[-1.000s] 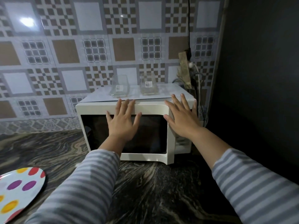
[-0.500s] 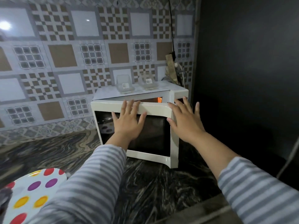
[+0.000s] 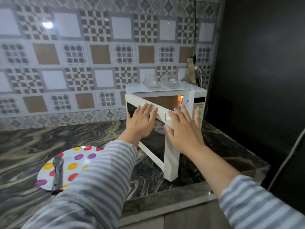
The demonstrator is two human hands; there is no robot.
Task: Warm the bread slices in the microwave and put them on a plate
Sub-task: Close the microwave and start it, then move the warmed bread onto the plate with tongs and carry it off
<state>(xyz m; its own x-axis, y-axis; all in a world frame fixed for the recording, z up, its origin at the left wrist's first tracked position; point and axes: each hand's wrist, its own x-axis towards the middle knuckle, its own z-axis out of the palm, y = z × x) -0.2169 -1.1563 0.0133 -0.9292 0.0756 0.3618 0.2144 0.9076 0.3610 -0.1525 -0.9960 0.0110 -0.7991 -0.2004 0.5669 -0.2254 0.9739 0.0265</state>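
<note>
You face: patterned tile backsplash (image 3: 99, 55), brown, white and checkered squares, 1 light glare at upper left; dark marbled countertop (image 3: 49, 139) below; plain dark wall (image 3: 264, 63) at right.

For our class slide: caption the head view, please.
Both hands, left and right, flat on the half-open microwave door; spotted plate waits nearby.

Home kitchen: microwave (image 3: 196, 95); tiled backsplash (image 3: 82, 63)

We cannot see any bread: the half-open white microwave door (image 3: 165, 134) and both flat hands hide the lit cavity (only an orange glow shows). The dark utensil (image 3: 57, 171) on the polka-dot plate (image 3: 82, 156) is too blurred to name.
</note>
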